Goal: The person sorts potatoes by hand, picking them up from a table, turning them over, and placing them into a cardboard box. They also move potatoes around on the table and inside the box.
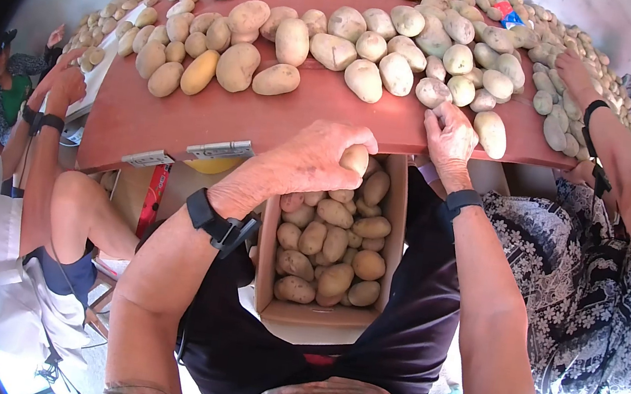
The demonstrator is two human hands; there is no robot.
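Note:
My left hand (pixel 316 161) is closed around a potato (pixel 355 158), above the upper end of an open cardboard box (pixel 265 270). Inside the box lie many potatoes (pixel 331 243), heaped between my knees. At the table's near edge, my right hand (pixel 451 135) has its fingers curled in; what is in them, if anything, is hidden. Just beyond its knuckles is a pinkish potato (pixel 433 93), and a paler potato (pixel 489 134) lies right beside it on the red-brown table (pixel 311 112).
More potatoes (pixel 348 23) spread in rows and heaps across the table. On the left, another person's hands (pixel 65 81) are near potatoes; on the right, a co-worker's hand (pixel 576 76) reaches into a pile. Metal hinges (pixel 220 149) line the table edge. A blue-and-red wrapper (pixel 509 15) lies farther back.

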